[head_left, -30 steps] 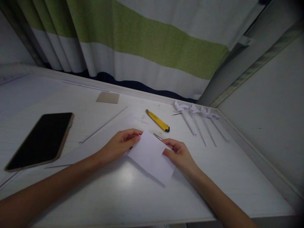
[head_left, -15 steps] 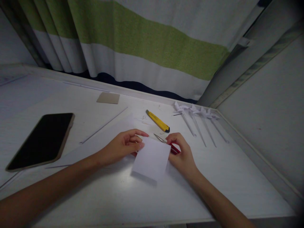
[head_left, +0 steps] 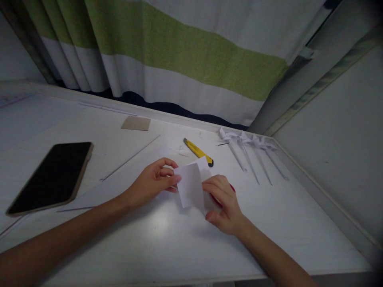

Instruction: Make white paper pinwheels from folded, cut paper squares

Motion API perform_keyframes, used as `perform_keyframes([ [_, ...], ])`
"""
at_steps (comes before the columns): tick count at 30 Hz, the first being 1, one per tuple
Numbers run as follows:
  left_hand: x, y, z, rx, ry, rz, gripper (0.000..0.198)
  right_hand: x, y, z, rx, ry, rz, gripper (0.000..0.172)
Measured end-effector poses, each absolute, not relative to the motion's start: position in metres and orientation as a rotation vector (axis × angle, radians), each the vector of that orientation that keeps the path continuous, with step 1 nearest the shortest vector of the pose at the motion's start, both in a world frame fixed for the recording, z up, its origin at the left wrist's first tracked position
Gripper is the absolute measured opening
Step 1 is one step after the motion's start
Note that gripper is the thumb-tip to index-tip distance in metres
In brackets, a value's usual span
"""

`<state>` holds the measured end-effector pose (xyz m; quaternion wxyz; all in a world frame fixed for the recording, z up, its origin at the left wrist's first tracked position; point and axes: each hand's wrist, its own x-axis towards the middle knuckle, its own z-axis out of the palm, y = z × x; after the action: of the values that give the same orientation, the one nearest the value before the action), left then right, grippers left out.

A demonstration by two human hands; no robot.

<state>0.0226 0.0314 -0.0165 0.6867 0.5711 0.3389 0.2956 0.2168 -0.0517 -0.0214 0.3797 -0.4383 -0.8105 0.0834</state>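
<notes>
My left hand (head_left: 158, 175) pinches a small white piece of paper (head_left: 190, 185) by its left edge, thumb in front. The paper is bent or folded, with a brighter part showing behind the front flap. At its right edge is my right hand (head_left: 223, 199), fingers stretched toward the paper and thumb held apart. Red-handled scissors (head_left: 216, 201) show in part beneath and behind the right hand; their blades are hidden. A yellow box cutter (head_left: 197, 150) lies just beyond the paper.
Several white paper pinwheel-like pieces on sticks (head_left: 251, 153) lie at the right back. A dark tablet or phone (head_left: 50, 177) lies at left. A thin paper stick (head_left: 131, 157), a grey-brown card (head_left: 136, 123) and a large paper sheet (head_left: 86, 197) lie on the white table (head_left: 161, 255).
The paper has turned and bent, its back part now showing behind the front. My right hand has moved lower, with its thumb spread from the fingers. The scissors' blades have gone from sight.
</notes>
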Motion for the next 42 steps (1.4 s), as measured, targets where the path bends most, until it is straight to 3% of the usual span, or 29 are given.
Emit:
perform_keyframes([
  [4,0.023,0.028,-0.015,1.340,0.788,0.704,0.029,0.214,-0.052,-0.021,-1.139,-1.999,0.320,0.048],
  [10,0.019,0.025,-0.009,1.650,0.827,0.781,0.027,0.210,-0.054,-0.021,-1.322,-1.735,0.511,0.013],
  [20,0.006,0.027,0.019,2.363,0.837,1.012,0.028,0.214,-0.051,-0.023,-1.319,-1.346,0.882,0.017],
  [27,0.000,0.030,0.023,2.453,0.663,0.870,0.009,0.212,-0.050,-0.023,-1.263,-1.287,1.074,0.016],
  [32,-0.004,0.030,0.028,2.421,0.680,0.749,0.011,0.212,-0.050,-0.020,-1.184,-1.305,1.241,0.010],
  [38,-0.007,0.026,0.035,2.413,0.541,0.532,0.014,0.213,-0.042,-0.005,-1.015,-1.393,1.448,0.037],
  [42,-0.006,0.026,0.032,2.413,0.535,0.445,0.017,0.200,-0.029,0.013,-1.059,-1.603,1.536,0.022],
])
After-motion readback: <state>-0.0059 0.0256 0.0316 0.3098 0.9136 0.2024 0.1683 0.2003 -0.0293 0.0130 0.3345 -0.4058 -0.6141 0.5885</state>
